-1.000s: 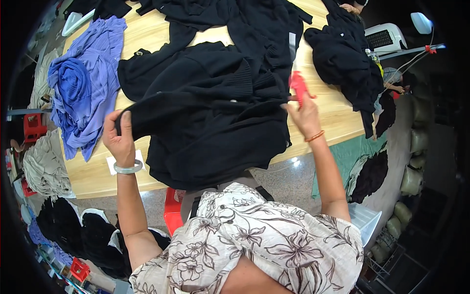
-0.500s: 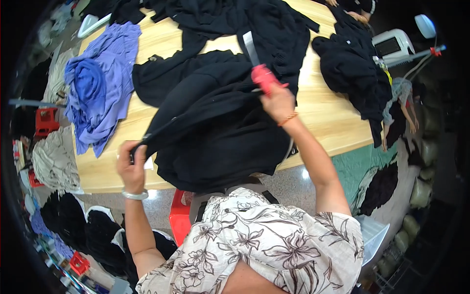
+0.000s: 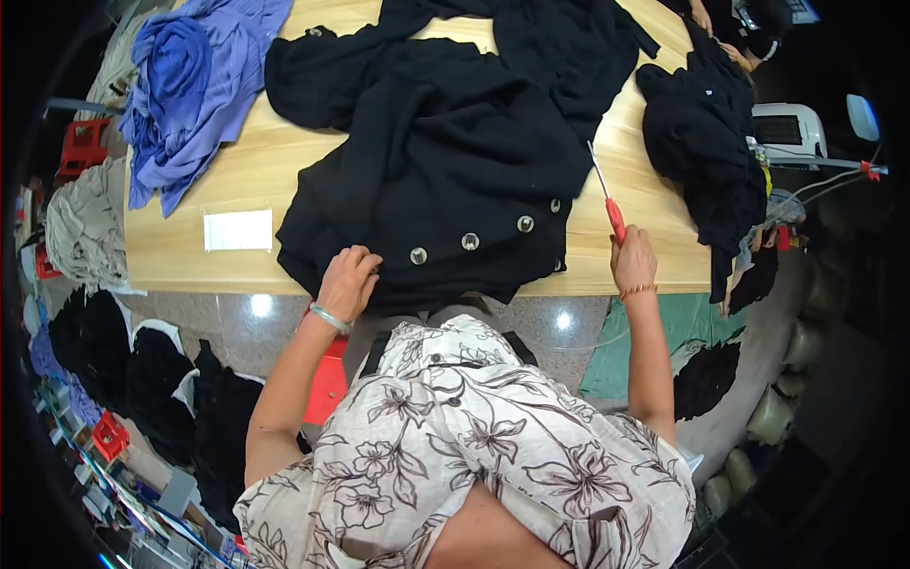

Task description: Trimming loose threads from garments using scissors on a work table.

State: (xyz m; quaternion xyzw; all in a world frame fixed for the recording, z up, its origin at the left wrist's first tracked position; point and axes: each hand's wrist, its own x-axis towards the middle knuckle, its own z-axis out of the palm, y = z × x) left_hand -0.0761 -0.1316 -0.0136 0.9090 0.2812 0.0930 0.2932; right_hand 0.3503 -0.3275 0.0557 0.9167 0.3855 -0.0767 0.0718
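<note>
A black knitted cardigan lies rumpled on the table in front of me, with a row of several round buttons along its near part. At its lower left edge, my left hand has its bent fingers closed on the cloth. My right hand, to the right of the cardigan, is wrapped round the red handle of a long-bladed tool. The tool's thin metal blade points away from me, apart from the cloth.
The wooden table holds a white paper slip, a purple garment at the left and more black garments at the right. Another person's hands show at the far right. A red stool stands below the table edge.
The cardigan now lies flatter, with its buttons showing. My left hand has moved right along its near edge. My right hand has swung right and nearer, taking the tool off the cloth.
</note>
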